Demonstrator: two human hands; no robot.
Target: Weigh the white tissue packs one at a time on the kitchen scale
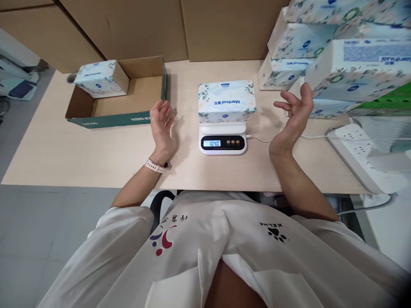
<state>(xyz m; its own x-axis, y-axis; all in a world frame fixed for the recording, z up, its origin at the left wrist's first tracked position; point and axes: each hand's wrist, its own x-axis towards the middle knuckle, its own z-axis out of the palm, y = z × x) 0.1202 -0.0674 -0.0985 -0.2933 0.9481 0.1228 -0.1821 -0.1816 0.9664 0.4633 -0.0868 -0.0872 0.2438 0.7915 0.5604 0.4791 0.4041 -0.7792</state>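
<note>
A pack of tissues [226, 102] rests on the white digital scale [222, 145], whose lit display appears to read 104.0. To the left of the scale is my left hand [162, 130], palm turned up and fingers loosely curled apart, with nothing in it. It is close to the front right corner of a shallow cardboard box [123, 119]. Inside that box another tissue pack [102, 80] sits at the left end, partly over the rim. My right hand [293, 119] is raised right of the scale, fingers spread and holding nothing, near the stacked tissue packs [297, 40].
Tall cardboard panels [221, 30] stand along the table's back edge. A white power strip [359, 145] lies at the right, with a white cable [258, 139] running to the scale. A green crate [385, 100] is partly hidden beneath the stack. The wooden table [96, 158] ends close to my body.
</note>
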